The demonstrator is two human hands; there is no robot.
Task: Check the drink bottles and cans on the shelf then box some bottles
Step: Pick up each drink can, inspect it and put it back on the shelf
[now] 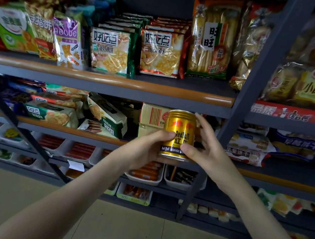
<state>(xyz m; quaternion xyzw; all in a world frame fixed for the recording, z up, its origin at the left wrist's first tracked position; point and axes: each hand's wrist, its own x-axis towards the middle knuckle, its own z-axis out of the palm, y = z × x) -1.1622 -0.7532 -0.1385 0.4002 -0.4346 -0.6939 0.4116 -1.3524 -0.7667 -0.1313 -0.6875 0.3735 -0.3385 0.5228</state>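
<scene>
You are in the checking step: your left hand (148, 148) and right hand (208, 147) both grasp the gold can (180, 125), upright before the middle shelf (60, 128). Next, probably turn it to inspect, then reshelve.

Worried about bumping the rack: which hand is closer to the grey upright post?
Right. The right hand, on the gold can's right side, overlaps the post; the left hand grips the can's lower left, farther from the post.
</scene>
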